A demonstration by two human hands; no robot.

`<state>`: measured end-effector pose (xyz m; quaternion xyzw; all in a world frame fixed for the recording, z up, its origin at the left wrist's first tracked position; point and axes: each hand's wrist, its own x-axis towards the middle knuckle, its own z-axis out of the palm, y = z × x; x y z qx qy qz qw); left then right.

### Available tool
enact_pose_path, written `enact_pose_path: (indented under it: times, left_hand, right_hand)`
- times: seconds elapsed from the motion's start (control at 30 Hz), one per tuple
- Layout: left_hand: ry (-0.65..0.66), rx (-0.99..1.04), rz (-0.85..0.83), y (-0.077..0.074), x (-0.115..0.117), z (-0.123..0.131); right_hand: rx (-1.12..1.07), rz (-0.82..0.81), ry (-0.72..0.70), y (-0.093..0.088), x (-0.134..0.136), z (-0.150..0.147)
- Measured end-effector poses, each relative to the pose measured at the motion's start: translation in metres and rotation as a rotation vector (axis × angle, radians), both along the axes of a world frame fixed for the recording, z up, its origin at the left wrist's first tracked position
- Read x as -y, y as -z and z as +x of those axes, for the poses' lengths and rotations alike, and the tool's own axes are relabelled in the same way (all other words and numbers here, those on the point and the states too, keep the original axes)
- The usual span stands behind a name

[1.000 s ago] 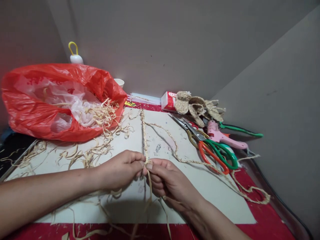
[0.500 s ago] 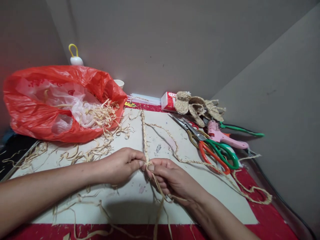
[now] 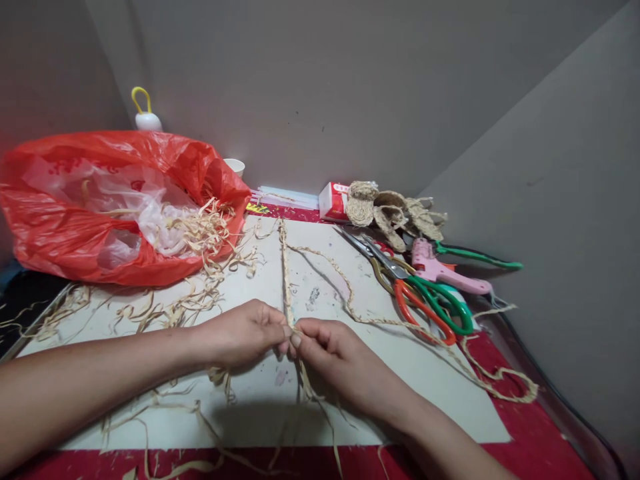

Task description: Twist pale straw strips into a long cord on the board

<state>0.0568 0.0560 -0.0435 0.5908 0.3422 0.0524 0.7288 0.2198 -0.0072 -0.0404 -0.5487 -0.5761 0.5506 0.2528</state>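
A thin braid of pale raffia-like straw (image 3: 287, 273) runs from the far edge of the white board (image 3: 400, 393) straight down to my fingers. My left hand (image 3: 255, 333) pinches its lower end between thumb and fingers. Close against it, my right hand (image 3: 325, 347) is closed on the strands at the same spot, thumb on top. Loose straw strands (image 3: 306, 383) hang below the fingers toward the board's near edge. The exact crossing of the strands is hidden by the fingertips. A long finished plaited cord (image 3: 350, 293) curves away to the right, past the scissors.
A red plastic bag (image 3: 100, 260) with straw stands at the left, with loose straw scraps (image 3: 150, 310) before it. At the right lie scissors with orange and green handles (image 3: 440, 300), a pink glue gun (image 3: 435, 267), green-handled pliers (image 3: 480, 257), woven straw pieces (image 3: 390, 210) and a red-and-white box (image 3: 333, 201).
My right hand has turned, its fingers curling closer to the left fingertips. The strands beneath have shifted and bunch together below the hands. The view has moved slightly.
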Motion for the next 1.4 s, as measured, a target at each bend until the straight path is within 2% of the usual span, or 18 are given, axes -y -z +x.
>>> enact_pose_path:
  times: [0.17,0.37,0.47,0.63,0.77,0.9,1.13,1.23,1.3,1.4]
  left_hand:
    - [-0.064,-0.009,0.123,0.011,0.003,0.0]
    - [-0.089,-0.043,0.193,0.013,0.006,-0.002]
    - [-0.105,-0.047,0.213,0.013,0.008,-0.001]
    - [-0.075,-0.026,0.209,0.011,0.011,-0.001]
    - [-0.079,0.016,0.197,0.009,0.011,0.0]
    - [-0.082,0.038,0.149,0.008,0.009,0.0]
    - [-0.096,0.073,0.099,0.006,0.011,-0.002]
    - [-0.081,0.096,0.101,0.006,0.013,-0.002]
    - [-0.069,0.139,0.061,0.007,0.013,-0.001]
    - [-0.073,0.133,0.017,0.006,0.014,0.0]
  right_hand:
    - [0.264,0.2,-0.01,0.001,0.005,-0.001]
    - [0.359,0.25,0.017,-0.002,0.009,0.001]
    - [0.262,0.185,0.045,-0.004,0.01,0.001]
    - [-0.073,-0.095,0.148,-0.002,0.013,-0.001]
    - [-0.137,-0.117,0.222,0.005,0.018,-0.013]
    - [0.11,0.052,0.253,0.015,0.024,-0.025]
    - [0.644,0.427,0.081,0.022,0.03,-0.024]
    - [0.785,0.554,0.046,0.022,0.033,-0.024]
    - [0.82,0.573,0.029,0.022,0.033,-0.027]
    - [0.828,0.467,0.003,0.023,0.033,-0.036]
